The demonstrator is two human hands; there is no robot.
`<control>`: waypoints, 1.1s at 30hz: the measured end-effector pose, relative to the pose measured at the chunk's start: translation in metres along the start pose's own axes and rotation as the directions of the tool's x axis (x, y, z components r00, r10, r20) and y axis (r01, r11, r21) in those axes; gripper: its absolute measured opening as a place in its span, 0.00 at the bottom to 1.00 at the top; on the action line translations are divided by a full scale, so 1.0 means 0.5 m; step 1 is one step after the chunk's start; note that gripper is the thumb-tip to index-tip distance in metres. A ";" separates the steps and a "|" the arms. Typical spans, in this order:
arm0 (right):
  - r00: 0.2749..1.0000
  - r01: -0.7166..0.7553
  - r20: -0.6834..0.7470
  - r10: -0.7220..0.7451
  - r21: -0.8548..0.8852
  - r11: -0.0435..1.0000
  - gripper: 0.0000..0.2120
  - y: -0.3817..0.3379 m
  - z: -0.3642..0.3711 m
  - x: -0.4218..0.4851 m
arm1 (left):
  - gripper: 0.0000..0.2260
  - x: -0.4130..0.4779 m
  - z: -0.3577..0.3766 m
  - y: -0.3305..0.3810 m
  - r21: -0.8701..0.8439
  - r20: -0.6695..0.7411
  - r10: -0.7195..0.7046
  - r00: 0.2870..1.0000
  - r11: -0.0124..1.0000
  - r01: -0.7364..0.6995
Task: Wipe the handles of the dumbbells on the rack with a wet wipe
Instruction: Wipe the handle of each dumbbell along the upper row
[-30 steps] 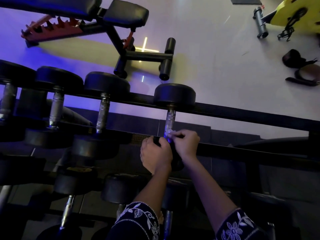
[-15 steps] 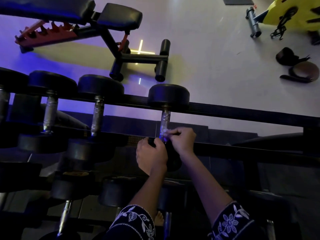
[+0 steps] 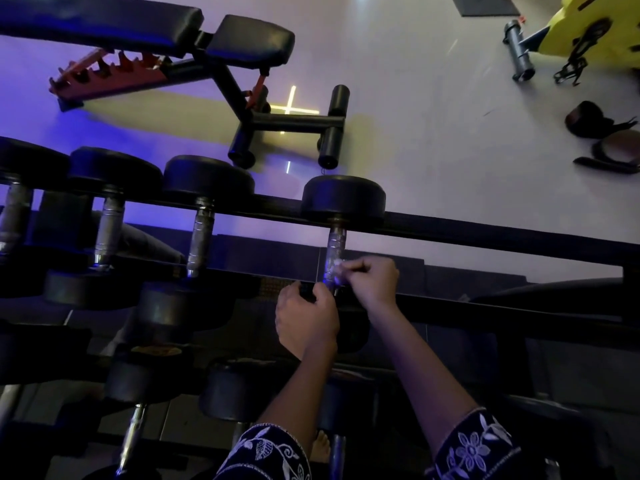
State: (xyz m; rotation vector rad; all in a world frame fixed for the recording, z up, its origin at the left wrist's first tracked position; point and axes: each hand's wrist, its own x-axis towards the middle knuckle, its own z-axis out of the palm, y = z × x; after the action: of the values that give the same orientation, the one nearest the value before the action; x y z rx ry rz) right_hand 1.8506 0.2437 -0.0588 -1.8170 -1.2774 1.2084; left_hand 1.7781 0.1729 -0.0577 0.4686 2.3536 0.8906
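Right hand (image 3: 374,280) pinches the wet wipe (image 3: 333,270) against the knurled handle (image 3: 336,242); left hand (image 3: 306,322) curls round the near head (image 3: 356,332); best wrap fully, stroke lengthwise.

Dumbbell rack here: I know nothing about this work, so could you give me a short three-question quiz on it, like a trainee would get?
1. True or false: the right hand presses the wet wipe on the leftmost dumbbell's handle on the top rail.
2. What stands on the floor beyond the rack? A a weight bench; B a ladder; C a bucket.
3. How many top-rail handles have no hand on them?
Key: 1 false, it is the rightmost dumbbell. 2 A. 3 three.
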 end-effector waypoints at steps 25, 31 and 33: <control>0.999 0.038 -0.025 -0.037 0.021 0.999 0.07 0.034 0.010 -0.022 | 0.19 -0.003 -0.005 0.005 0.007 -0.002 -0.017 1.000 1.000 0.017; 0.990 -0.140 0.031 0.141 0.441 0.887 0.04 -0.021 0.009 0.053 | 0.19 -0.006 -0.005 0.005 -0.005 -0.001 -0.001 1.000 1.000 0.001; 0.989 -0.148 0.052 0.140 0.443 0.884 0.04 -0.023 0.011 0.054 | 0.20 -0.005 -0.004 0.003 -0.003 0.007 0.000 1.000 1.000 0.000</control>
State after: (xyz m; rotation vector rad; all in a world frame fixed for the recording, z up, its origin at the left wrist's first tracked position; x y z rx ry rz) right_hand 1.8447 0.2730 -0.0604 -1.5789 -0.7935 1.4631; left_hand 1.7790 0.1715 -0.0544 0.4692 2.3459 0.8905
